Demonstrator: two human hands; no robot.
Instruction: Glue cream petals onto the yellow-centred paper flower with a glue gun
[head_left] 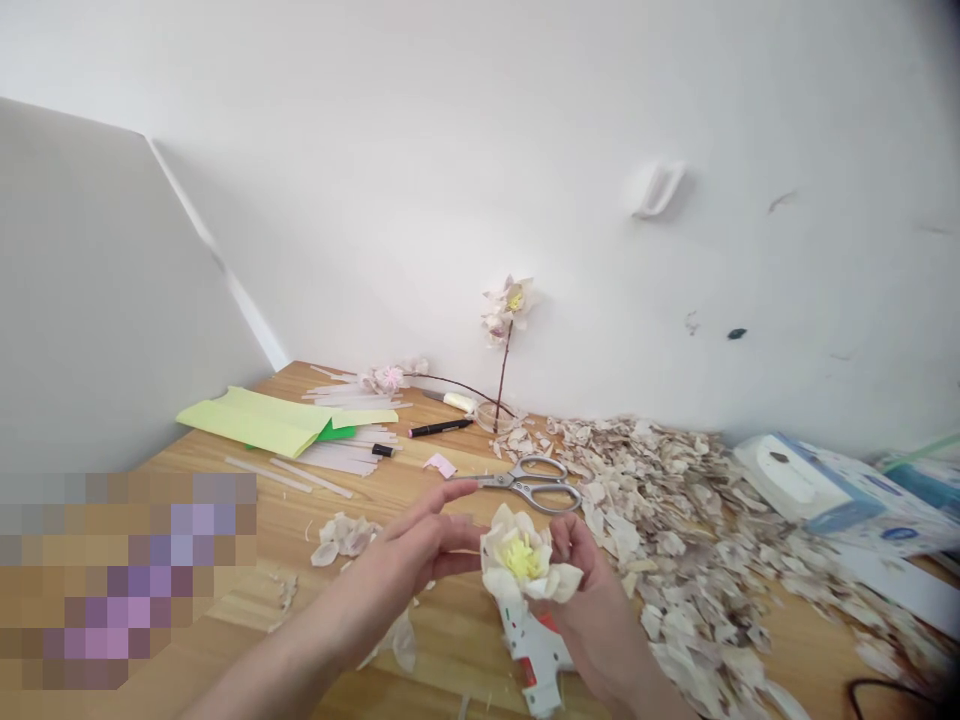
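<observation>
A white wall [450,180] rises behind a wooden table [457,650], with a small white wall hook [658,190] up to the right. Near the wall, a finished-looking flower on a thin stem [506,310] stands in a small clear dish [495,418]. A large heap of pale petals [645,500] spreads across the right of the table, and a smaller cluster of petals [345,535] lies to the left. Silver scissors [525,483] sit just beyond the hands, beside a black marker [441,427], loose glue sticks [330,470] and yellow-green paper [247,420]. A tissue box [802,485] sits at the right edge.

The cream flower [521,555], with its yellow center, is held up above a white glue gun [532,650]. The right hand [592,600] is curled narrowly around the flower's underside and holds it. The left hand [420,545] is half open, its lower fingers against the flower's left side and its index finger lifted clear.

The petals look thin and easily creased, so supporting the flower from below and touching its edges lightly seems the safest handling.
</observation>
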